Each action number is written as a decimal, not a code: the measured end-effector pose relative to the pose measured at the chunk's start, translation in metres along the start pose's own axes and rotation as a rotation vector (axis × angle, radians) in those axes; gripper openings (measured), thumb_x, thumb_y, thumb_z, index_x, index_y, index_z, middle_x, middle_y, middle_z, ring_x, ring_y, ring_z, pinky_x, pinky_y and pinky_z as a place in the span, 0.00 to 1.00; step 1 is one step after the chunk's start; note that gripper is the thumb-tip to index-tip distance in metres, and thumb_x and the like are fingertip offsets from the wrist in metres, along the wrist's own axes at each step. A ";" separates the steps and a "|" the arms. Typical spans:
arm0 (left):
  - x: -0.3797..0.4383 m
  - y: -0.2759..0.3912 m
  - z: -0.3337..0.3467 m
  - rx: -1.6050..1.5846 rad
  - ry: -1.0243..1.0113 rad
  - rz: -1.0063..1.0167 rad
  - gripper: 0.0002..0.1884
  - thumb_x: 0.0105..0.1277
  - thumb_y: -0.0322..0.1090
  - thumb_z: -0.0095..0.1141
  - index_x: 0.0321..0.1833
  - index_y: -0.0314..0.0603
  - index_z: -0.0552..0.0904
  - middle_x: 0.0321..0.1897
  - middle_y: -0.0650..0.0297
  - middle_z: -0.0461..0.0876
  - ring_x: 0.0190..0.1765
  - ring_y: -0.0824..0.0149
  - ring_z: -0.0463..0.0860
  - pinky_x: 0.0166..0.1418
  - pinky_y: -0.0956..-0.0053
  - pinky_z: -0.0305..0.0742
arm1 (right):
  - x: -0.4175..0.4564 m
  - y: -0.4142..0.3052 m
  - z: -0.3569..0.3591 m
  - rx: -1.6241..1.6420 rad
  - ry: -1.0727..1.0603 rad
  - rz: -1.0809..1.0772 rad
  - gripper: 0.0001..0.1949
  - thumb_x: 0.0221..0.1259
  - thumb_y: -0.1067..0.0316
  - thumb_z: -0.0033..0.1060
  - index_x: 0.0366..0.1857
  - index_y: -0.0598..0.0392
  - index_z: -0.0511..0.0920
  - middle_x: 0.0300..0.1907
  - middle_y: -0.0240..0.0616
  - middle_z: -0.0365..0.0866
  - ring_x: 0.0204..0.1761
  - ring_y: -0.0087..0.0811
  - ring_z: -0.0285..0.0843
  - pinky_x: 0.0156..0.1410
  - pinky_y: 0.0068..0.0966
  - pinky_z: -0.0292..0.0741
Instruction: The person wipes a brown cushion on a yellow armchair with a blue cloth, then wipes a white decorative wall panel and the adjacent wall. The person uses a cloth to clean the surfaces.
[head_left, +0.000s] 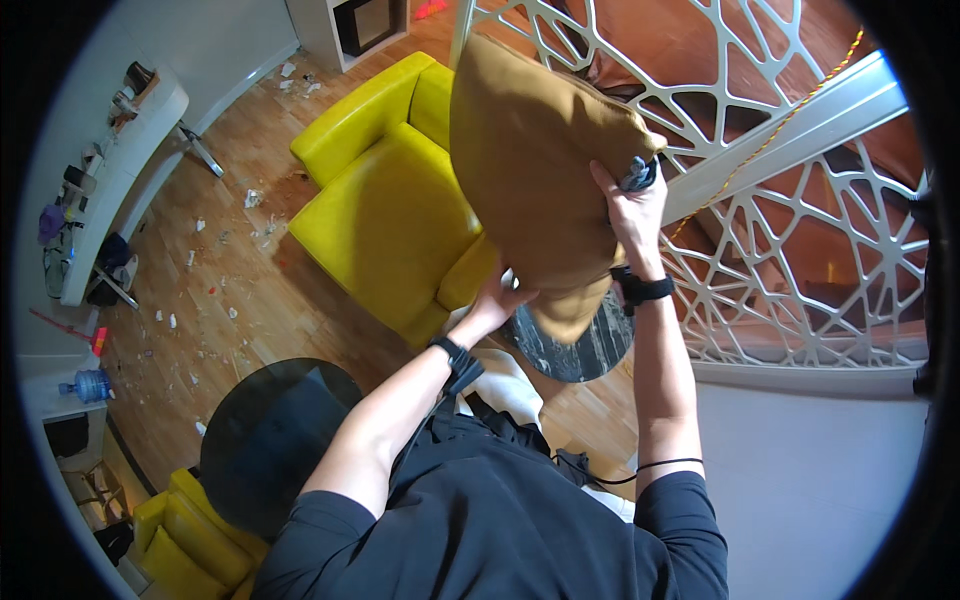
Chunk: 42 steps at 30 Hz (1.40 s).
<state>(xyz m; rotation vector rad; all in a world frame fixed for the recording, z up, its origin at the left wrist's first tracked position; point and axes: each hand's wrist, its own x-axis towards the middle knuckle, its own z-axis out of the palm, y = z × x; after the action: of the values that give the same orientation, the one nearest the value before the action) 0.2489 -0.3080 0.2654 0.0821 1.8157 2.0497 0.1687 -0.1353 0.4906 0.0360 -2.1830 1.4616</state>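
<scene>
A tan cushion (532, 150) is held up in front of me, tilted, over the yellow leather armchair (375, 217). My right hand (634, 210) grips the cushion's right edge, thumb on its face. A small bunched grey-blue cloth (639, 174) sits in that hand against the cushion. At the cushion's lower left edge is my left hand (499, 300), its fingers partly hidden behind the fabric. Something small and white (510, 279) shows at those fingers, too small to identify. Below the cushion stands a round table with a dark marbled top (577, 352), partly covered from view.
A white lattice partition (750, 165) rises close on my right. A round black table (277, 442) and a second yellow armchair (195, 540) stand at lower left. Paper scraps (253, 198) litter the wooden floor. Along the left wall runs a cluttered white counter (127, 187).
</scene>
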 end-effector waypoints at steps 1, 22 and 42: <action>0.014 0.013 -0.006 0.169 -0.027 0.117 0.45 0.68 0.33 0.69 0.83 0.49 0.56 0.76 0.54 0.70 0.69 0.59 0.77 0.62 0.61 0.80 | -0.004 -0.022 -0.005 -0.079 -0.020 -0.083 0.22 0.56 0.70 0.80 0.53 0.62 0.81 0.47 0.44 0.90 0.47 0.32 0.89 0.56 0.32 0.82; -0.030 -0.049 -0.065 0.150 0.110 -0.404 0.60 0.60 0.56 0.77 0.78 0.21 0.50 0.72 0.44 0.71 0.73 0.57 0.72 0.76 0.66 0.67 | -0.187 0.069 0.000 -0.476 -0.936 -0.313 0.26 0.36 0.77 0.72 0.47 0.48 0.79 0.43 0.38 0.78 0.48 0.48 0.77 0.54 0.40 0.74; -0.017 -0.040 -0.036 0.091 0.034 -0.489 0.63 0.72 0.41 0.67 0.82 0.64 0.18 0.80 0.44 0.59 0.62 0.46 0.82 0.47 0.43 0.87 | -0.182 0.176 -0.031 -0.943 -0.272 0.054 0.33 0.65 0.57 0.60 0.77 0.41 0.68 0.83 0.40 0.58 0.83 0.52 0.49 0.82 0.59 0.50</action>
<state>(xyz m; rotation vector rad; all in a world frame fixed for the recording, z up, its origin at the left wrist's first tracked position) 0.2639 -0.3447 0.2249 -0.3408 1.7354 1.6339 0.2875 -0.0802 0.2720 -0.1590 -2.8943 0.3387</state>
